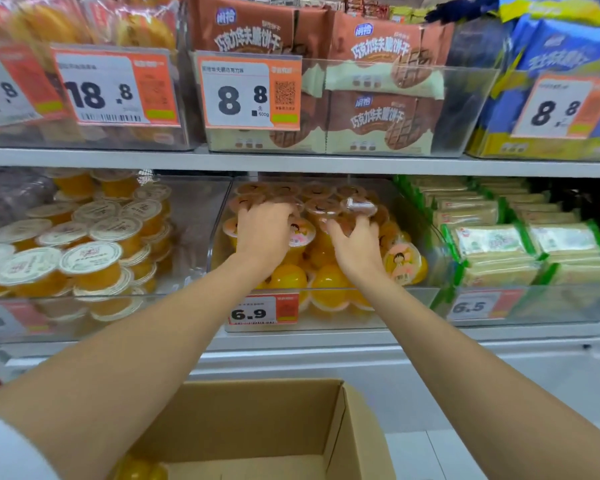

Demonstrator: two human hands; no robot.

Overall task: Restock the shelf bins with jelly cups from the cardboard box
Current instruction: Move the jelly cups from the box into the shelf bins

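Both my hands reach into the clear middle shelf bin [326, 292], which holds several yellow jelly cups [404, 259] with cartoon lids. My left hand [262, 233] lies palm down on the pile at the bin's left side, its fingers curled over a cup [300, 232]. My right hand [352, 242] grips an upturned jelly cup [359, 206] near the top of the pile. The cardboard box [291, 424] stands open below my arms, with a few yellow jelly cups [139, 469] showing at its lower left corner.
A bin of orange cups with white lids [90, 258] stands to the left, and green-edged packets [530, 244] fill the bin to the right. The shelf above [291, 162] carries biscuit packs behind price tags. A 6.9 price tag [262, 313] hangs on the middle bin's front.
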